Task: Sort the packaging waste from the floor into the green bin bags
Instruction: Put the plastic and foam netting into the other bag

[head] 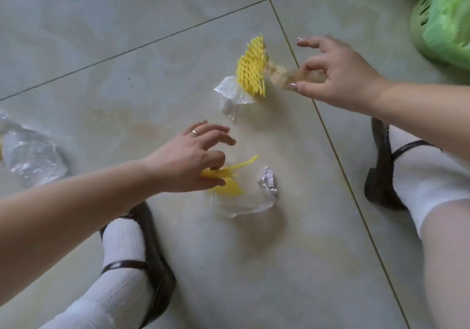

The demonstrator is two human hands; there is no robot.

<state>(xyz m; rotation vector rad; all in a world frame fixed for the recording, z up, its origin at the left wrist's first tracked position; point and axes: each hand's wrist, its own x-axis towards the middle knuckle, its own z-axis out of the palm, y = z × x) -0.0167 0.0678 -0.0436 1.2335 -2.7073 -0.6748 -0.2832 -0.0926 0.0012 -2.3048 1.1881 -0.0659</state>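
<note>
The left hand (pixel 189 160) at lower centre pinches a flattened yellow foam mesh sleeve (pixel 226 177) between thumb and curled fingers, lifting its edge off a clear crumpled plastic film (pixel 244 205) beside a small crumpled silver foil ball (pixel 267 180). At far left lies a crinkled clear plastic wrapper (pixel 30 155). Right of centre, the right hand (pixel 338 77) grips a clear plastic piece (pixel 284 75), blurred, touching a second yellow foam net (pixel 253 68) over a white crumpled plastic scrap (pixel 232 94). All looks feather-light, soft and springy; edges suit pinching. A green bin bag (pixel 450 21) sits upper right on the pale tiled floor (pixel 127 23).
</note>
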